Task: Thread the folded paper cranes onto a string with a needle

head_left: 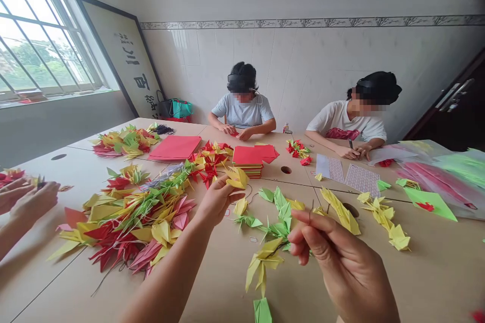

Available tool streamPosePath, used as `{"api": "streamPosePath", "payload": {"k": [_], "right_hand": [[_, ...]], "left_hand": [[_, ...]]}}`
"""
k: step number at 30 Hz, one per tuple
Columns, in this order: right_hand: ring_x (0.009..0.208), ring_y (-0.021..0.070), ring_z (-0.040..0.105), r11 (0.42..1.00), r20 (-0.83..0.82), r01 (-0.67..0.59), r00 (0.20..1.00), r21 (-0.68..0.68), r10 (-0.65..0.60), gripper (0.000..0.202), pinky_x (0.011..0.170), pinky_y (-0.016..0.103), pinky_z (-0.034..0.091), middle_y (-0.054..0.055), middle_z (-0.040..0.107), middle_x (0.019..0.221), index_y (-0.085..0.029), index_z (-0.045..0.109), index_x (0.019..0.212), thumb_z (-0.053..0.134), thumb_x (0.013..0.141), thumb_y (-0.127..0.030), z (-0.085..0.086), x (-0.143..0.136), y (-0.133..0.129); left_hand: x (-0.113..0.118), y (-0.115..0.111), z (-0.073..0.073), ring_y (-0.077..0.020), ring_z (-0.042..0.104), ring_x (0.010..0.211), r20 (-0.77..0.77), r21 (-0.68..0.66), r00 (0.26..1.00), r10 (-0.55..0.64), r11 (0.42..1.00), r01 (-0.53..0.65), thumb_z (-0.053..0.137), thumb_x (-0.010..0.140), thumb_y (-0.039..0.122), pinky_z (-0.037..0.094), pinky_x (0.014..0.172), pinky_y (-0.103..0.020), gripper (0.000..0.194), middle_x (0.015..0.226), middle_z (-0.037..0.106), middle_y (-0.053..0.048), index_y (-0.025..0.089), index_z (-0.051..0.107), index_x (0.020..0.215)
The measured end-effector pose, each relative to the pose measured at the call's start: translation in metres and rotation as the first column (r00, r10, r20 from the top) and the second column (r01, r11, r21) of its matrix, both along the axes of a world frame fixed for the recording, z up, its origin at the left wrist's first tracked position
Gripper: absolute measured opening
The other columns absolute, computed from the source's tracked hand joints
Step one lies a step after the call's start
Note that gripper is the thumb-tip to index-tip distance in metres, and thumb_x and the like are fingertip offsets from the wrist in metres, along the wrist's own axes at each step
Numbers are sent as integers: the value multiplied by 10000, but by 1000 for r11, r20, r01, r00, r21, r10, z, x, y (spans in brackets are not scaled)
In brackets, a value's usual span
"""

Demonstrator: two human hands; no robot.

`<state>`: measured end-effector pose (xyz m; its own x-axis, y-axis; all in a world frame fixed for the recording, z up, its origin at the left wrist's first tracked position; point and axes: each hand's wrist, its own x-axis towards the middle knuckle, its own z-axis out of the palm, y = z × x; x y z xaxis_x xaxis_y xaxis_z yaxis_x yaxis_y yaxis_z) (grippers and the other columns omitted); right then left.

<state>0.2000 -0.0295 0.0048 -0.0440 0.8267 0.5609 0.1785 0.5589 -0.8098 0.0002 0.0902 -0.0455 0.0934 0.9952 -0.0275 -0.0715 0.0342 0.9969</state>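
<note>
My left hand [216,203] pinches a yellow paper crane [238,177] in its fingertips, held up over the middle of the table. Closer to me, my right hand [337,247] has its thumb and fingers closed on a thin needle [311,212], whose tip sticks up above the fingers. A dark thread shows faintly by the held crane. Just behind and left of my right hand lie strung green cranes [282,207], with yellow cranes [264,262] below them. A green folded piece [262,310] is at the near edge of view.
Left of my forearm lies a heap of strung, multicoloured cranes [129,222]. A red-topped paper stack [248,155] and red sheets [176,147] are farther back. Yellow strings [386,219] lie right. Two people sit opposite; another person's hands [32,199] work at left.
</note>
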Motion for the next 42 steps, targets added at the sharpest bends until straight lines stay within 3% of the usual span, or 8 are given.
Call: {"api": "streamPosePath", "payload": {"k": [5, 7, 11, 14, 18, 26, 35, 42], "right_hand": [[554, 71, 641, 999, 24, 6, 1000, -38, -5, 254, 485, 127, 546, -44, 720, 756, -361, 660, 1089, 557, 920, -203, -8, -13, -2], [529, 72, 637, 999, 63, 2, 998, -42, 1, 269, 469, 130, 541, -49, 718, 737, -363, 655, 1096, 564, 913, -189, -10, -14, -3], [500, 75, 639, 999, 155, -28, 987, -34, 33, 295, 471, 138, 540, -71, 697, 672, -374, 646, 1103, 590, 893, -176, -11, -16, -5], [498, 86, 641, 996, 154, 72, 986, -56, -63, 198, 458, 141, 530, -63, 695, 642, -348, 684, 1000, 612, 878, -210, -8, -21, -6], [472, 93, 623, 984, 100, 156, 984, -90, -147, 111, 438, 145, 515, -46, 684, 593, -307, 714, 905, 629, 865, -248, -5, -27, -5], [444, 68, 573, 976, -106, 168, 977, -137, -183, 45, 431, 115, 488, -56, 634, 563, -292, 704, 829, 664, 841, -275, -2, -37, -8], [630, 145, 672, 990, 199, -68, 979, 120, 43, 386, 566, 237, 547, -36, 732, 763, -372, 661, 1129, 639, 844, -113, -2, -18, -8], [543, 123, 613, 995, 128, -35, 991, 94, 23, 232, 503, 221, 488, -28, 690, 699, -303, 686, 957, 625, 837, -114, 0, -17, -10]], "left_hand": [[8, -64, 40, -125, 670, 690, 322, -1, 942, -96, 995, 102, 709, 766, 340, 551, 567, -181, 484, 838, 668, -23, 219, 563, 1212], [9, -78, 47, -97, 664, 621, 551, -25, 826, -121, 987, 161, 752, 741, 237, 537, 543, -148, 589, 764, 665, 17, 283, 513, 1278], [8, -87, 52, -61, 627, 539, 677, -18, 710, -197, 959, 283, 736, 782, 217, 513, 522, -114, 155, 687, 675, -2, 179, 697, 927], [6, -87, 50, -85, 643, 603, 622, 55, 740, -257, 956, 287, 714, 811, 278, 538, 570, -144, 129, 716, 693, -33, 149, 721, 807], [2, -93, 45, -101, 656, 735, 358, 249, 908, -218, 959, 132, 715, 812, 235, 551, 672, -168, 106, 838, 686, -17, 222, 727, 916], [-1, -102, 46, -137, 636, 922, -84, 592, 996, 7, 804, 44, 662, 800, 55, 541, 809, -217, 382, 985, 652, -13, 302, 653, 1092], [-2, -105, 52, -181, 615, 847, -29, 332, 982, -185, 925, 184, 730, 772, 174, 489, 769, -258, 216, 885, 652, -51, 234, 720, 980], [0, -101, 53, -56, 497, 616, 409, 121, 834, -369, 928, 352, 657, 847, 159, 403, 552, -134, 130, 775, 607, 23, 264, 693, 915]]}}
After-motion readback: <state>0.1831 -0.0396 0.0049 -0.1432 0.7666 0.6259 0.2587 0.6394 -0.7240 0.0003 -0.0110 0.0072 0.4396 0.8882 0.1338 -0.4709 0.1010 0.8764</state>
